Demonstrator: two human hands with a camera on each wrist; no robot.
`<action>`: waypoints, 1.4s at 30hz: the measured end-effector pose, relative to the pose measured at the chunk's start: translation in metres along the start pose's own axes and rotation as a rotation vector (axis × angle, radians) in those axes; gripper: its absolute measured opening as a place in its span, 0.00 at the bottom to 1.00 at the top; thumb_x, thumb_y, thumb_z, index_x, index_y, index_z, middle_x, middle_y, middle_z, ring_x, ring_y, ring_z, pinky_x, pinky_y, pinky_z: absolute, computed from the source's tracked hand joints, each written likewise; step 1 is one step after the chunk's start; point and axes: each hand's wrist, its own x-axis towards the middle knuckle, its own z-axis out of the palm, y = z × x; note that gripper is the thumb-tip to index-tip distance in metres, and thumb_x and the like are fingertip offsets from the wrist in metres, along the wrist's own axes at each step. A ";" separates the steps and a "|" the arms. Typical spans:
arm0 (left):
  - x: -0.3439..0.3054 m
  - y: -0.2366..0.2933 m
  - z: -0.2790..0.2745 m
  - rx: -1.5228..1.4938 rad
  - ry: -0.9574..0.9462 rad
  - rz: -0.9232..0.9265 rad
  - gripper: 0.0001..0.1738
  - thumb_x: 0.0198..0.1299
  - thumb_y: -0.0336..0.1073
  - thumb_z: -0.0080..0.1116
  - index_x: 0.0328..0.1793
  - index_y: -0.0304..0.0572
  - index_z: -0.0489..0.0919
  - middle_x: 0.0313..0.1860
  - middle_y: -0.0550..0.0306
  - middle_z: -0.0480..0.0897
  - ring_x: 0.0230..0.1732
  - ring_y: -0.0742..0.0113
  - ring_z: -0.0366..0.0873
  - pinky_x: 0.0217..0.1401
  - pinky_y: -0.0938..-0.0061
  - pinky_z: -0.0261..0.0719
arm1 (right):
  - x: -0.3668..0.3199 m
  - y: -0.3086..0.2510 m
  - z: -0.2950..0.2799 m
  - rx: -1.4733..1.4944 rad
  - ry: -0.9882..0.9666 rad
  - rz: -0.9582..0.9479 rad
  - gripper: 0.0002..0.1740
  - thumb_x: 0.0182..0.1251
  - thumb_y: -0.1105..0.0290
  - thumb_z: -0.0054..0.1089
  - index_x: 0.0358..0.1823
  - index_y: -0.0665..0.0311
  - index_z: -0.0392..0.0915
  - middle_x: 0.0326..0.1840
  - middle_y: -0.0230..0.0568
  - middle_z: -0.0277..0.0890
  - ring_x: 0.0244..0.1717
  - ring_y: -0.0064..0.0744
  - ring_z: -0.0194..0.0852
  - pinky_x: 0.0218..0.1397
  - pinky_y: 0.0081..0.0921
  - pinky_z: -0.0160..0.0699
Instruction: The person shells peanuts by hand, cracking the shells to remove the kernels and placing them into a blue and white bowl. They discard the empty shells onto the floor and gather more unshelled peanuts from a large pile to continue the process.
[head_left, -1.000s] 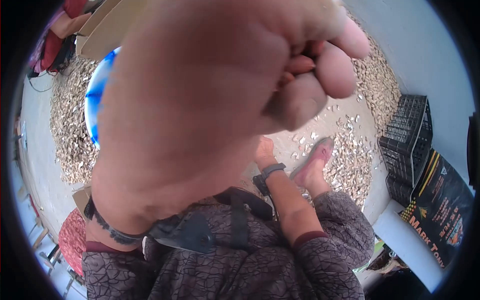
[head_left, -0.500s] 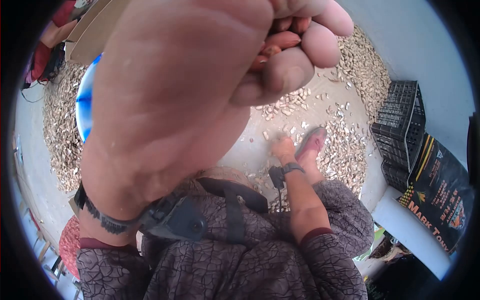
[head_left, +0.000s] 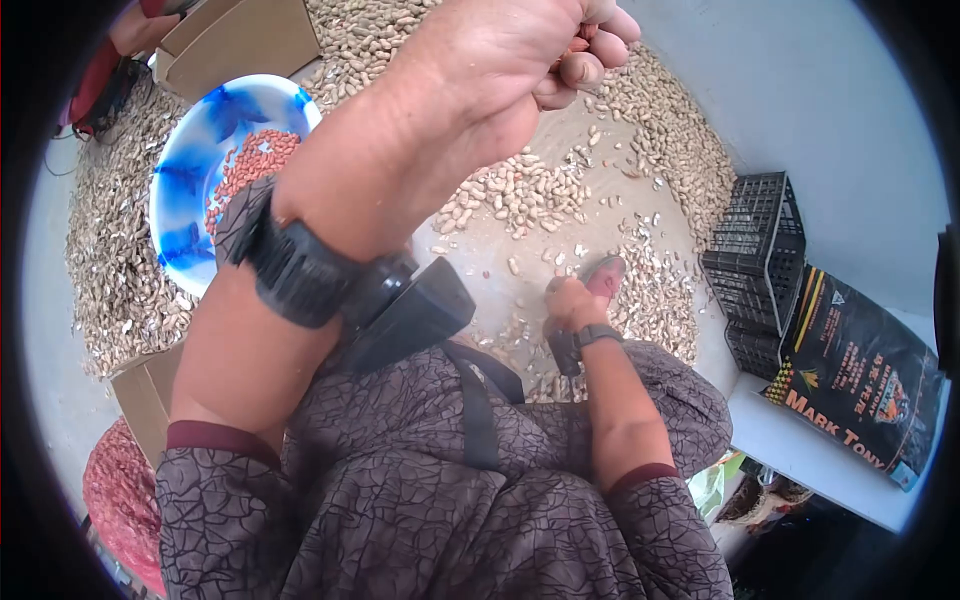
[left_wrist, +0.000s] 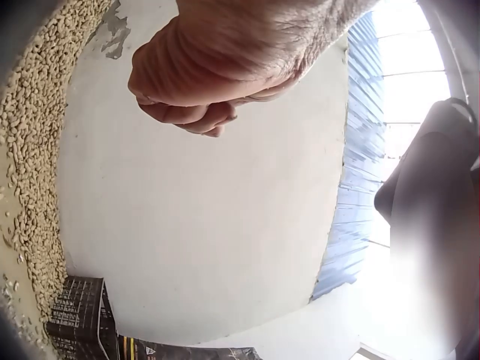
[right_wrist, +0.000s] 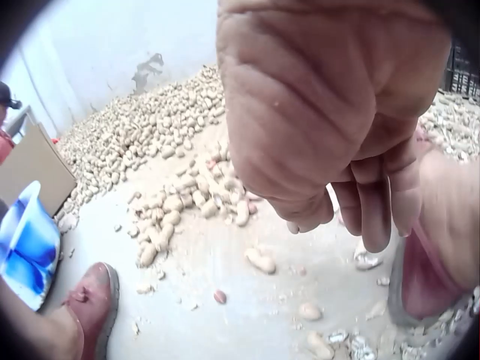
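Several reddish kernels (head_left: pixel 579 45) inside left hand (head_left: pixel 500 75), fingers curled round; right hand (right_wrist: pixel 330 112), fingers relaxed.

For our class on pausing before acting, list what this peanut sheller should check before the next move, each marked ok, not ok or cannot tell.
1. Left hand holding red kernels: ok, fingers curled round them.
2. Number of held kernels: cannot tell, fingers partly hide them.
3. Left hand above the blue-and-white basin: not ok, it is raised off to one side.
4. Basin mouth facing up: ok.
5. Right hand near unshelled peanuts: ok.
6. Floor free of dropped kernels: not ok, a loose kernel lies there.
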 end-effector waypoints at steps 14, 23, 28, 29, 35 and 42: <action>-0.012 0.002 -0.010 0.015 0.053 0.069 0.06 0.53 0.27 0.49 0.24 0.38 0.72 0.16 0.62 0.72 0.13 0.82 0.63 0.11 0.89 0.57 | -0.032 -0.052 -0.058 0.305 0.160 -0.064 0.14 0.50 0.70 0.52 0.37 0.70 0.77 0.31 0.46 0.78 0.32 0.37 0.77 0.39 0.29 0.75; -0.032 0.036 -0.012 0.114 0.043 -0.036 0.05 0.55 0.28 0.49 0.27 0.36 0.73 0.18 0.62 0.72 0.13 0.82 0.64 0.10 0.90 0.58 | 0.004 -0.081 -0.046 0.145 0.189 -0.122 0.15 0.48 0.67 0.51 0.37 0.64 0.78 0.36 0.53 0.76 0.41 0.45 0.75 0.47 0.32 0.71; -0.030 0.033 -0.016 0.121 0.029 0.144 0.07 0.55 0.30 0.49 0.33 0.33 0.75 0.21 0.58 0.74 0.16 0.81 0.67 0.13 0.90 0.61 | 0.016 -0.101 -0.044 0.183 0.161 -0.051 0.16 0.50 0.65 0.50 0.39 0.63 0.78 0.42 0.53 0.75 0.46 0.45 0.73 0.51 0.32 0.68; -0.036 0.032 -0.017 0.123 0.033 0.143 0.07 0.55 0.30 0.48 0.33 0.33 0.75 0.21 0.58 0.74 0.16 0.81 0.67 0.13 0.90 0.61 | 0.018 -0.103 -0.044 0.184 0.157 -0.055 0.16 0.50 0.65 0.50 0.39 0.63 0.78 0.42 0.53 0.75 0.46 0.45 0.73 0.51 0.32 0.68; -0.032 0.035 -0.022 0.128 0.053 0.118 0.07 0.56 0.30 0.48 0.33 0.32 0.74 0.21 0.58 0.74 0.16 0.81 0.66 0.13 0.90 0.60 | 0.030 -0.108 -0.028 0.225 0.192 0.015 0.15 0.50 0.66 0.49 0.38 0.63 0.78 0.42 0.53 0.74 0.47 0.45 0.72 0.51 0.31 0.68; -0.030 0.034 -0.021 0.110 0.062 0.092 0.08 0.57 0.30 0.47 0.34 0.32 0.74 0.21 0.58 0.73 0.16 0.82 0.66 0.13 0.90 0.60 | 0.035 -0.099 -0.021 0.301 0.190 0.036 0.15 0.48 0.68 0.49 0.37 0.62 0.78 0.40 0.52 0.75 0.45 0.46 0.73 0.50 0.31 0.69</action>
